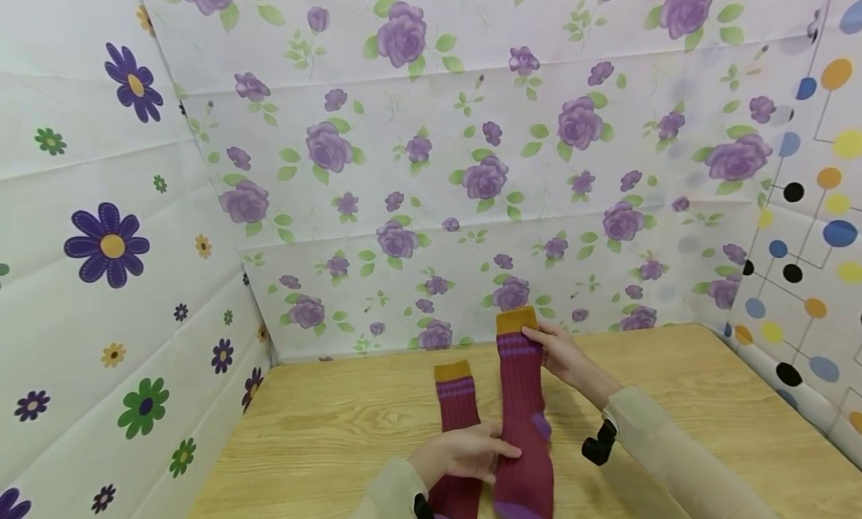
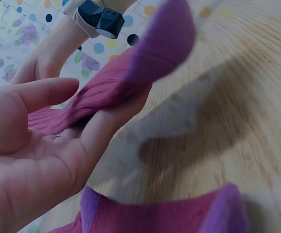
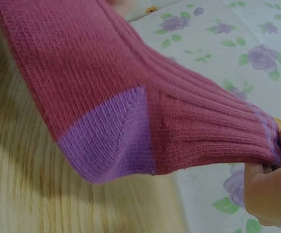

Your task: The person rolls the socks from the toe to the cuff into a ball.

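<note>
A maroon ribbed sock [image 1: 521, 399] with a mustard cuff, purple stripes, and purple heel and toe is held above the table. My right hand [image 1: 562, 354] pinches it near the cuff, thumb in front. Lower down, my left hand [image 1: 465, 452] holds the foot part, thumb over it and fingers underneath; the left wrist view shows the purple toe [image 2: 162, 43] beyond those fingers. The purple heel [image 3: 114, 138] hangs clear of the wood in the right wrist view. A matching sock [image 1: 458, 407] lies flat on the table to the left, partly hidden under my left hand.
The light wooden table [image 1: 323, 429] meets a flowered sheet [image 1: 444, 182] at the back. A daisy-patterned sheet [image 1: 60, 280] hangs on the left, and a dotted one [image 1: 801, 220] on the right. Both wrists wear small black cameras [image 1: 599, 443].
</note>
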`<state>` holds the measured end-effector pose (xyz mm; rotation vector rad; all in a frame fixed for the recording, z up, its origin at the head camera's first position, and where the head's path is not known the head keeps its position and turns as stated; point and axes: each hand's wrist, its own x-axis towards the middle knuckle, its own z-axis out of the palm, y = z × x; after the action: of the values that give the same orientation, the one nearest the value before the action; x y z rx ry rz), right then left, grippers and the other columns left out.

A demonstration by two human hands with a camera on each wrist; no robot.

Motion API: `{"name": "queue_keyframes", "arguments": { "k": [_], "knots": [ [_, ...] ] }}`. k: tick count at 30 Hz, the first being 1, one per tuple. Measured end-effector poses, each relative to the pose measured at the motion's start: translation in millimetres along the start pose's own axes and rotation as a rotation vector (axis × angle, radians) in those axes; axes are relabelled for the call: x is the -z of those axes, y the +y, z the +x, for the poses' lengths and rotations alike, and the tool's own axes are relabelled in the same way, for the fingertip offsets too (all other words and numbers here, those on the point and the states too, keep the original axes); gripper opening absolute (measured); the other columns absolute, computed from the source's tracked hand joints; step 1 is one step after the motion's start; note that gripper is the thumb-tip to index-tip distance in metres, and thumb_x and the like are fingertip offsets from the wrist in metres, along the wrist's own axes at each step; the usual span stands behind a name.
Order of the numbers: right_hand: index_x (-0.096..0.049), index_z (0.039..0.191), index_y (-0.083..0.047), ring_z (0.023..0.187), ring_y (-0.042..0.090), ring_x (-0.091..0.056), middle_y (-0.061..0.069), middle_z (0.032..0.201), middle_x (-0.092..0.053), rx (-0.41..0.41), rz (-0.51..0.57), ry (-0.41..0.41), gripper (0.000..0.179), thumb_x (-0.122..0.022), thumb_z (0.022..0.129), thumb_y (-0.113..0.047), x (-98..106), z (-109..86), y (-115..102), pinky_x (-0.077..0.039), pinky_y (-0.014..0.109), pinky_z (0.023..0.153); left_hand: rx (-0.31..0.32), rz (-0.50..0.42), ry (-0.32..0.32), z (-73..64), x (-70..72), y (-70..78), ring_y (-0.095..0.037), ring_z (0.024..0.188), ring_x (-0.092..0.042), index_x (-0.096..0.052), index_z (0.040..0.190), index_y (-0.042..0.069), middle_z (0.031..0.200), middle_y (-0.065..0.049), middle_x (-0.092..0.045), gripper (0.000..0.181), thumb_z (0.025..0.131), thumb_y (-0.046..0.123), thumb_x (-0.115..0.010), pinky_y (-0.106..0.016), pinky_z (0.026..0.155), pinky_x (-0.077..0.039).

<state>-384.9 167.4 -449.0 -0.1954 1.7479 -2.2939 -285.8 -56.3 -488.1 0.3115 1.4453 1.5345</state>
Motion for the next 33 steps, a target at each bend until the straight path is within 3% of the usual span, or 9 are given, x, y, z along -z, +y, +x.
{"name": "queue_keyframes", "arguments": {
  "k": [5, 11, 20, 33],
  "knots": [
    [-0.037, 0.145, -0.002, 0.085, 0.009, -0.068, -0.006, 0.097, -0.069, -0.004, -0.001, -0.009, 0.054, -0.054, 0.100, -0.025, -2, 3.2, 5, -0.055, 0.025, 0.076, 0.017, 0.032, 0.000, -9.5, 0.9, -2.8, -0.012, 0.096, -0.065, -0.041, 0.136, 0.011, 0.118, -0.005, -0.063, 0.040, 0.098, 0.005, -0.052, -0.030, 0.078, -0.055],
    [-0.041, 0.142, 0.000, 0.083, 0.009, -0.068, -0.005, 0.096, -0.070, 0.001, 0.015, -0.009, 0.049, -0.053, 0.100, -0.021, -6, 5.5, 10, -0.055, 0.024, 0.073, 0.036, 0.072, 0.003, -23.8, 5.6, -4.7, -0.007, 0.083, -0.065, -0.046, 0.132, 0.006, 0.105, -0.002, -0.064, 0.035, 0.098, 0.002, -0.051, -0.018, 0.061, -0.054],
    [-0.030, 0.146, 0.008, 0.077, 0.008, -0.068, -0.005, 0.088, -0.070, -0.042, 0.034, 0.031, 0.059, -0.054, 0.100, -0.018, -13, 9.5, 20, -0.055, 0.023, 0.070, 0.028, 0.095, 0.012, -31.1, 13.1, -12.8, -0.003, 0.077, -0.065, -0.056, 0.120, 0.006, 0.095, 0.004, -0.068, 0.024, 0.097, 0.001, -0.052, -0.017, 0.060, -0.054],
    [-0.038, 0.137, 0.014, 0.073, 0.007, -0.066, -0.003, 0.083, -0.070, -0.051, 0.031, 0.023, 0.046, -0.049, 0.101, -0.013, -18, 16.7, 31, -0.054, 0.021, 0.067, 0.025, 0.084, -0.017, -42.6, 22.0, -16.1, -0.001, 0.074, -0.065, -0.055, 0.121, 0.008, 0.097, 0.005, -0.067, 0.025, 0.097, 0.003, -0.051, -0.017, 0.060, -0.054]
  ]
}}
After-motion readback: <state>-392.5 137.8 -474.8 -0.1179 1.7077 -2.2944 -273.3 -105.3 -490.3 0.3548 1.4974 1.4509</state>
